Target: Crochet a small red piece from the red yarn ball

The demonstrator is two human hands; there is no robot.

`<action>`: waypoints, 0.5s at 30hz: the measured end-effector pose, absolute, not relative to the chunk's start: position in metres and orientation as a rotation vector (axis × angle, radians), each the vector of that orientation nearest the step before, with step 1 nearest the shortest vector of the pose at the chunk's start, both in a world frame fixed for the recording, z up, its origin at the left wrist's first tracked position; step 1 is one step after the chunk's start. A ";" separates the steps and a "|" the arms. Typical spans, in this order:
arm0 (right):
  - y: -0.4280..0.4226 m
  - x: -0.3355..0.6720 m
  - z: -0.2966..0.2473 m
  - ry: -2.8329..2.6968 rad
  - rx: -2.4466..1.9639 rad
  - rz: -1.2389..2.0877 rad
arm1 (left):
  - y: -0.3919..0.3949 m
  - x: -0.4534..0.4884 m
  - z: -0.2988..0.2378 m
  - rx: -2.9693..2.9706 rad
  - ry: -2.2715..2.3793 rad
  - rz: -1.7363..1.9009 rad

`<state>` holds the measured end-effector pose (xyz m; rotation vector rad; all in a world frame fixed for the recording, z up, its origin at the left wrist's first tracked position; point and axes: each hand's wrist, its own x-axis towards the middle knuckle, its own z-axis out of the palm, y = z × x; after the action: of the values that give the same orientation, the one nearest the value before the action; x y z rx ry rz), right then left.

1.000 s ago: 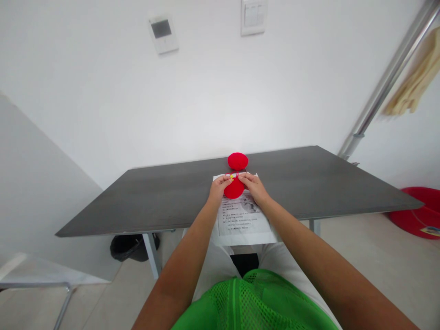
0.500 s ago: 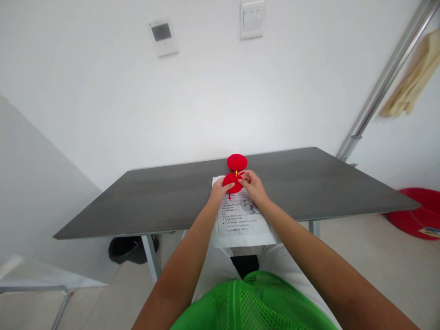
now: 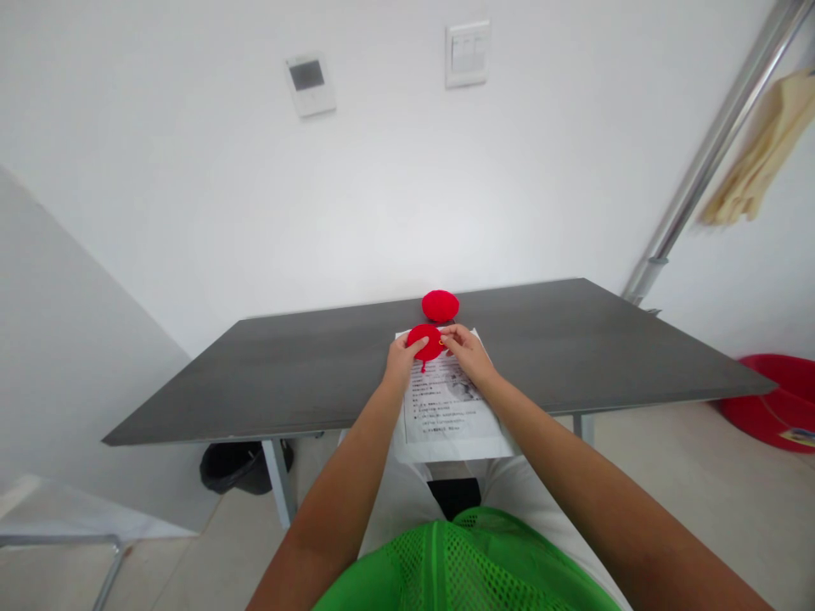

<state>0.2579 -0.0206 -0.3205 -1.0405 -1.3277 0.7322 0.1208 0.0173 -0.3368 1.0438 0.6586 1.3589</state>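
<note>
A round, flat red crocheted disc point(image 3: 423, 332) is held over a printed sheet. My left hand point(image 3: 401, 356) grips its left side, thumb on top. A short red yarn tail point(image 3: 424, 367) dangles from its lower edge. My right hand point(image 3: 468, 352) is closed in a pinch at the disc's right edge, beside a small yellow loop point(image 3: 441, 342) that looks like a stitch marker. Its fingertips partly cover the loop. Just behind the disc rests a ball of red yarn point(image 3: 440, 305). Under both hands lies the printed paper point(image 3: 446, 416), overhanging the table's front edge.
The dark grey table point(image 3: 306, 365) stands against a white wall bearing a thermostat point(image 3: 310, 83) and a light switch point(image 3: 468, 54). A black bin point(image 3: 235, 468) is below on the left. At right are a red basin point(image 3: 764, 416), a metal pole point(image 3: 713, 161) and hanging beige gloves point(image 3: 757, 161).
The red disc has shifted slightly left and turned, so the yellow loop has gone from its top edge to its right edge. My right fingertips have moved to that loop.
</note>
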 end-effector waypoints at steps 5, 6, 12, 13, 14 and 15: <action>-0.021 0.257 -0.322 -1.465 -1.082 0.904 | 0.018 0.123 -0.336 0.966 0.634 1.386; -0.021 0.258 -0.322 -1.465 -1.087 0.912 | 0.018 0.124 -0.336 0.954 0.625 1.394; -0.019 0.259 -0.321 -1.348 -1.080 0.844 | 0.018 0.125 -0.337 1.047 0.632 1.336; -0.019 0.259 -0.321 -1.340 -1.071 0.846 | 0.019 0.124 -0.338 1.098 0.644 1.322; -0.019 0.259 -0.321 -1.337 -1.063 0.867 | 0.019 0.124 -0.339 1.137 0.654 1.319; -0.018 0.259 -0.322 -1.338 -1.056 0.902 | 0.020 0.123 -0.340 1.156 0.660 1.328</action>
<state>0.2589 -0.0183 -0.3216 -1.0563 -1.3380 0.9022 0.1231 0.0197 -0.3399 1.1558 0.6603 1.3275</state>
